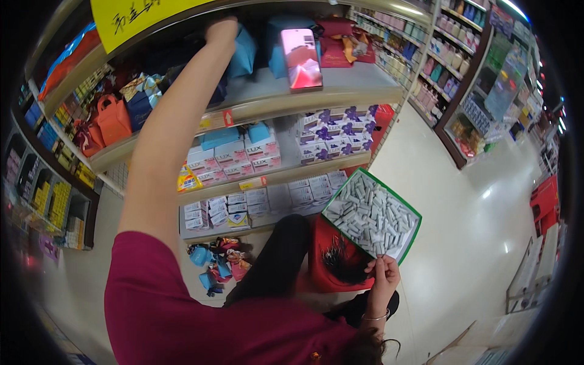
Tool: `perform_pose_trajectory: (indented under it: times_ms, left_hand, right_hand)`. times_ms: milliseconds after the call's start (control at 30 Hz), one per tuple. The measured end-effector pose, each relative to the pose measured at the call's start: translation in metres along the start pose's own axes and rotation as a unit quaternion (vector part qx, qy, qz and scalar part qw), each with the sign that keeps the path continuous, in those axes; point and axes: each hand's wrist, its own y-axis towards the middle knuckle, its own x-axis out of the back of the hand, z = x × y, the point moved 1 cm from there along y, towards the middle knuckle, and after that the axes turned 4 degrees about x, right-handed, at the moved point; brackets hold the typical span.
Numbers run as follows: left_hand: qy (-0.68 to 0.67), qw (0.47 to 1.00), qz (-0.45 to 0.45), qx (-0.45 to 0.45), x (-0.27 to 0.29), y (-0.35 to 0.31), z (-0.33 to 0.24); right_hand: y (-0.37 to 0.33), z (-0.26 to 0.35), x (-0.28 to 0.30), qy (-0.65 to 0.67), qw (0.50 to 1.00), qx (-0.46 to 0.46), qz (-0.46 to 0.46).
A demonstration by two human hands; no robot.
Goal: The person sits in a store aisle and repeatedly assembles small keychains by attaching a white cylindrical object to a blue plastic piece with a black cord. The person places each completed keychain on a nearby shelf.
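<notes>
- Head camera: one open box (412,239) with a green rim and a white inside was noted low on the right, its near corner pointing toward the person.
- Contents: many small grey pieces (372,210), short and narrow, with a pale, silvery look. They lay loose at all angles, heaped over most of the box, with bare white lining along the right side.
- Right hand (383,275): positioned at the near corner of the box. Thumb and fingertips were pressed together; whether a grey piece sat between them was too small to tell. A thin bracelet (376,316) circled the wrist.
- Left hand (221,30): raised to the upper shelf (261,97), beside a blue bag (243,52). The hand was blurred and partly in shadow; its grip, and any contact with the bag, could not be told.
- Blue bag: plain, light blue, standing on the upper shelf.
- Upper shelf, other items: a phone (302,59) with a lit pinkish screen stood near the front edge; a dark red bag (336,52) lay behind it to the right.
- Under the box: a red surface (319,271) bore a tangle of thin black strands (342,263), just left of the right hand.
- Floor: a pile of small blue, red and pink bags (222,267) lay below the shelves.
</notes>
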Motion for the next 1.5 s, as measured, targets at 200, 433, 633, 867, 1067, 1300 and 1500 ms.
perform_pose_trajectory:
  times_ms: [200,433,633,867,1067,1300,1500]
  left_hand:
    - [-0.445,0.874,0.193,-0.024,0.07,-0.168,-0.024]
    - [-0.394,0.714,0.51,0.272,0.033,-0.343,-0.003]
    - [-0.366,0.649,0.643,0.176,-0.006,-0.466,-0.009]
    - [-0.28,0.736,0.608,0.099,-0.005,-0.507,0.005]
    - [-0.273,0.762,0.575,0.118,0.002,-0.517,0.008]
    - [-0.272,0.794,0.536,0.085,-0.004,-0.529,0.02]
    - [-0.307,0.772,0.536,0.149,0.0,-0.541,0.024]
  right_hand:
    - [-0.008,0.015,-0.005,-0.029,0.999,-0.028,0.016]
    - [-0.037,0.03,0.001,0.021,0.991,-0.062,0.117]
    - [-0.062,0.031,0.009,0.022,0.985,-0.117,0.125]
    - [-0.059,-0.01,0.012,-0.055,0.984,-0.158,0.063]
    - [-0.061,-0.015,0.022,-0.074,0.977,-0.184,0.073]
    - [-0.049,-0.021,0.006,-0.034,0.988,-0.131,0.068]
    - [-0.018,-0.032,-0.008,-0.078,0.983,-0.123,0.114]
